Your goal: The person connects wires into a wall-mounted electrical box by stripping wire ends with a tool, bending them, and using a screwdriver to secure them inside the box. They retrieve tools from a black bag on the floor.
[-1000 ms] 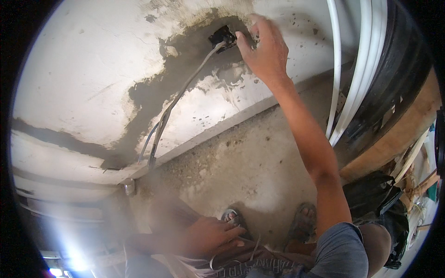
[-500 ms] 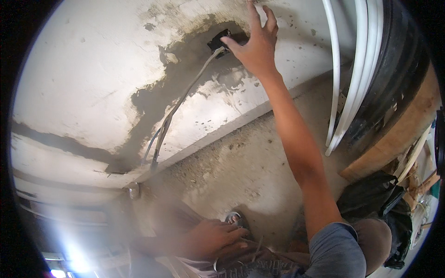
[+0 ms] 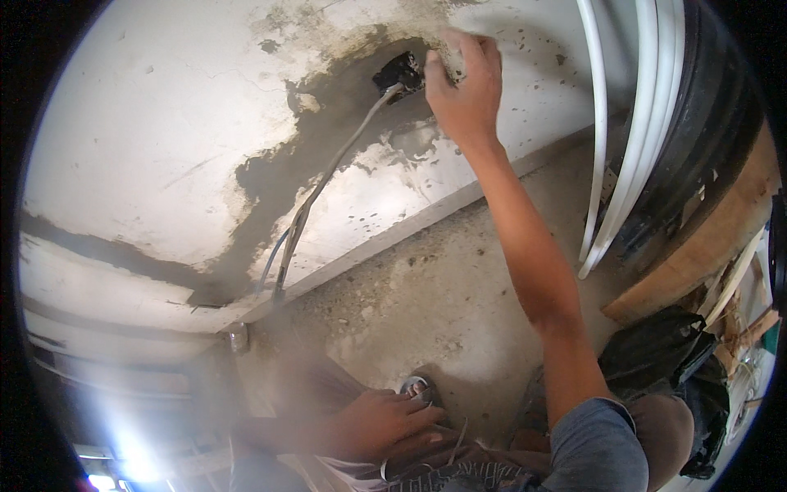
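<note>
My right hand (image 3: pixel 467 88) is raised at the wall, just right of a black electrical box (image 3: pixel 398 74) set in the plaster. Its fingers bend loosely, with a gap between them and the thumb, and nothing shows in them. Out of the box comes a grey cable (image 3: pixel 326 174), running down the wall toward the floor. Fresh grey mortar (image 3: pixel 328 123) surrounds the box and fills a channel down to the left. Low in the picture, my left hand (image 3: pixel 385 425) lies over my lap with fingers stretched out, holding nothing that I can see.
White plastic pipes (image 3: pixel 643 131) stand at the right, beside black coiled tubing (image 3: pixel 697 139) and a curved wooden board (image 3: pixel 697 246). Black plastic bags (image 3: pixel 656 353) lie below them. My sandalled foot (image 3: pixel 416 389) is on the dusty floor (image 3: pixel 426 287). Haze and glare blur the lower left.
My right hand has moved slightly down and right, away from the box, and its fingers have curled more. My left hand stays in place.
</note>
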`<state>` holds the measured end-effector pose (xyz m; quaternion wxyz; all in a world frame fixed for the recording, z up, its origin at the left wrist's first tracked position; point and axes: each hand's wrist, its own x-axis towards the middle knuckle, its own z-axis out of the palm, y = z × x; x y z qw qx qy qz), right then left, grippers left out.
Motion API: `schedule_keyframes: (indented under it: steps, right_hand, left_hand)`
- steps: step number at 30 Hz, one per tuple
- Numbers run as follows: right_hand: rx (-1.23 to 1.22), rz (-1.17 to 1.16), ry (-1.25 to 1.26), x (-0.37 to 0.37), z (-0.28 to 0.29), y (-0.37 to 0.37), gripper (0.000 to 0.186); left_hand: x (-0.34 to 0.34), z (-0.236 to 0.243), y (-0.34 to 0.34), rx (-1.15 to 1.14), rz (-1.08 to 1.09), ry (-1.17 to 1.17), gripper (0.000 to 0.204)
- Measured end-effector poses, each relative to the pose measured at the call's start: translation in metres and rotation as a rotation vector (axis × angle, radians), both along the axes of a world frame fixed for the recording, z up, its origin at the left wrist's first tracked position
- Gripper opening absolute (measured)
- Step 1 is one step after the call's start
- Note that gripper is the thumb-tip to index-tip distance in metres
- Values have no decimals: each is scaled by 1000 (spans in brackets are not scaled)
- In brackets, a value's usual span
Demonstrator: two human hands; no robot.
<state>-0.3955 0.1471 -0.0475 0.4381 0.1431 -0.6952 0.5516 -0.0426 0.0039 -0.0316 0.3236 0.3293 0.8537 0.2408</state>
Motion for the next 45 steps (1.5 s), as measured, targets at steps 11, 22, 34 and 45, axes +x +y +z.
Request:
schedule_keyframes:
  steps: [11, 22, 34, 45]
  right_hand:
    - [-580, 805, -621, 20, 17, -32, 33]
    - [5, -231, 40, 3, 0, -28, 54]
    - [150, -68, 4, -2, 21, -15, 108]
    - [207, -308, 77, -3, 20, -20, 76]
  left_hand:
    - [2, -3, 4, 5, 10, 30, 37]
    - [3, 3, 8, -44, -13, 47, 39]
    - [7, 6, 6, -55, -2, 32, 41]
    - [7, 3, 6, -9, -13, 55, 42]
